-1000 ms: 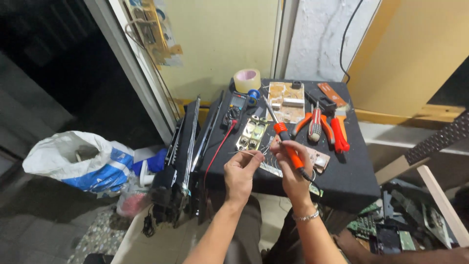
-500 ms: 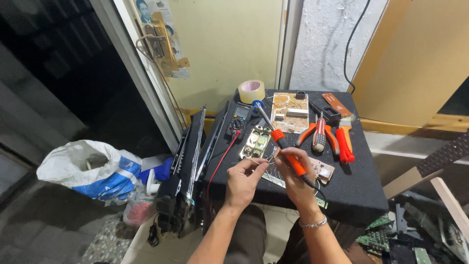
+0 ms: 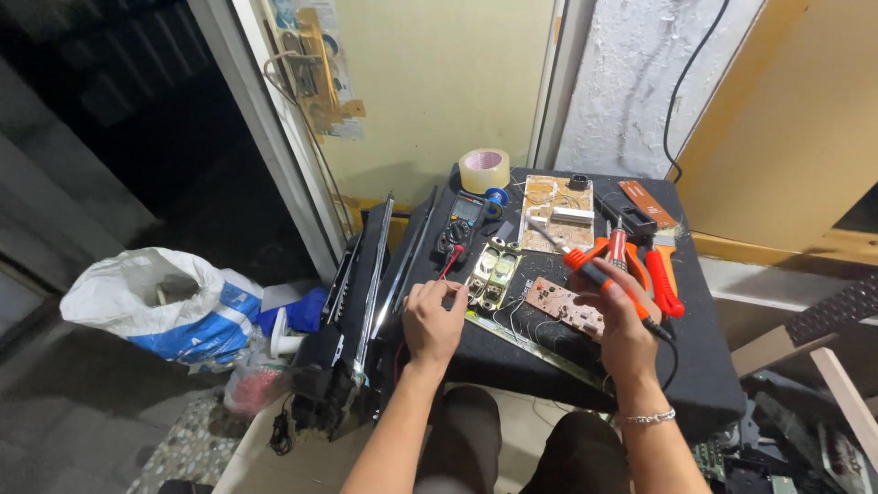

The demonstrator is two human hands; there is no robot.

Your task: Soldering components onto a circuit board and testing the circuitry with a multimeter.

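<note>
Black-covered table (image 3: 695, 384) carries all items. Multimeter (image 3: 462, 220) lies at rear left, small brown circuit board (image 3: 562, 306) near centre. Right hand (image 3: 622, 316) is closed around orange-handled soldering iron (image 3: 594, 270), tip above the board. Left hand (image 3: 432, 320) pinches thin wire (image 3: 448, 285) at table edge.

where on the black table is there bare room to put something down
Bare patches: the near right corner of the table, beside the right hand and below the orange pliers. The back and middle, around the multimeter and circuit boards, are crowded.
</note>
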